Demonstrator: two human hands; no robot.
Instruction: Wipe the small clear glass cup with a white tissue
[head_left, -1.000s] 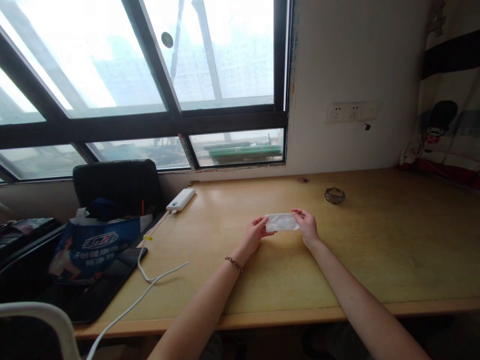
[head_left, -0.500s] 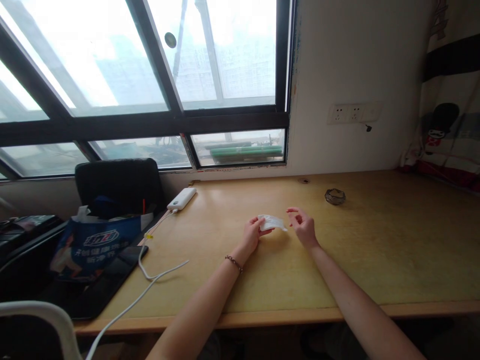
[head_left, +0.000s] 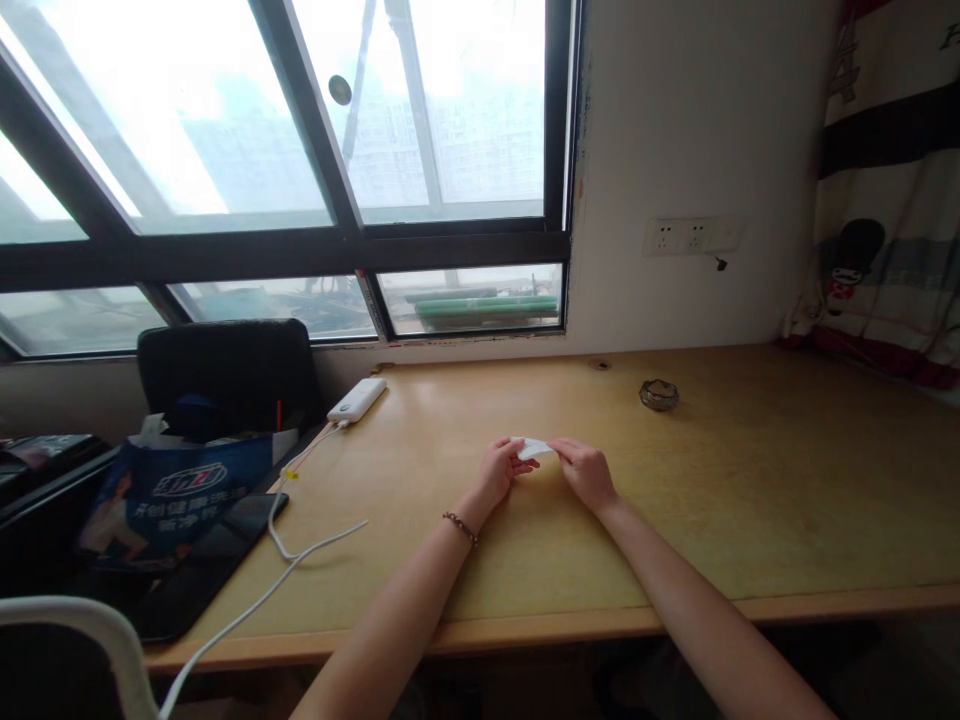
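A small folded white tissue (head_left: 534, 448) is held just above the wooden desk (head_left: 750, 480), in the middle of the view. My left hand (head_left: 501, 470) pinches its left end, and a beaded bracelet sits on that wrist. My right hand (head_left: 586, 472) has come in close and pinches the tissue's right end. Both hands are closed on it, almost touching each other.
A small round glass dish (head_left: 658, 394) sits further back on the right. A white power bank (head_left: 357, 399) with a white cable (head_left: 300, 545) lies at the left. A blue bag (head_left: 176, 490), a black chair (head_left: 225, 375) and a dark tablet (head_left: 202, 580) crowd the left edge.
The tissue was stretched wide between both hands, then my right hand let go and the left end folded over. Now my right hand is back on the shorter, folded tissue.
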